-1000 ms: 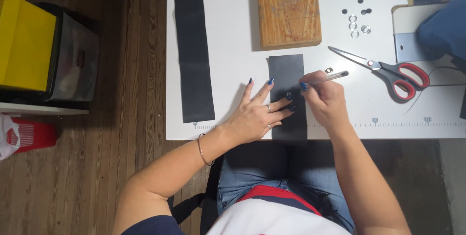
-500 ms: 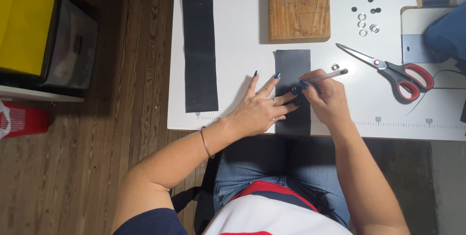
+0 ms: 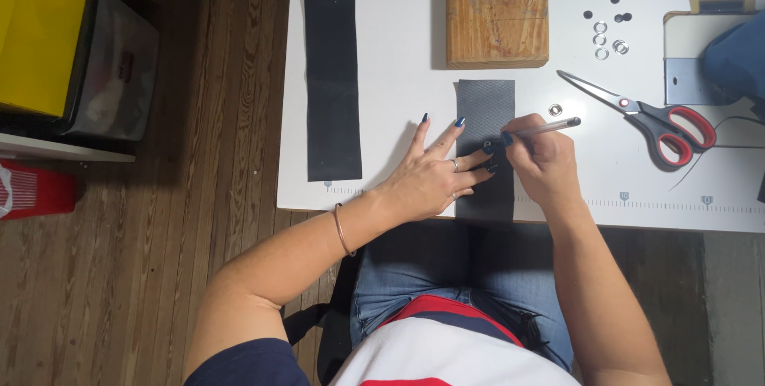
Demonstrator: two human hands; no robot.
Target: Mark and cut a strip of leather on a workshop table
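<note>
a person seated at a white table point(image 3: 398, 75) works on a short dark strip point(image 3: 484, 107) of fabric lying flat near the table's front edge. the right hand point(image 3: 542, 164) is curled closed around a silver pen point(image 3: 546, 126), pinched between thumb and fingers, its tip down on the strip and its barrel slanting up to the right. the left hand point(image 3: 434, 179) holds nothing: it lies flat and open, fingers spread, 2 of them pressing the strip just left of the pen tip, the others fanned out onto the bare table. both wrists cross the table's front edge, the forearms angling in from either side toward the strip; a thin bracelet point(image 3: 341, 229) rings the left wrist.

a small metal ring point(image 3: 555, 109) sits just right of the strip, near the pen's end. red-handled scissors point(image 3: 645, 115) lie further right, blades pointing left. a wood block point(image 3: 496, 10) rests just above the strip, and a long dark strip point(image 3: 331, 67) runs down the table's left side, well apart from the hands. more small rings and dark discs point(image 3: 610, 19) are scattered at the upper right. a yellow bin point(image 3: 36, 35) stands on the wood floor to the left.
</note>
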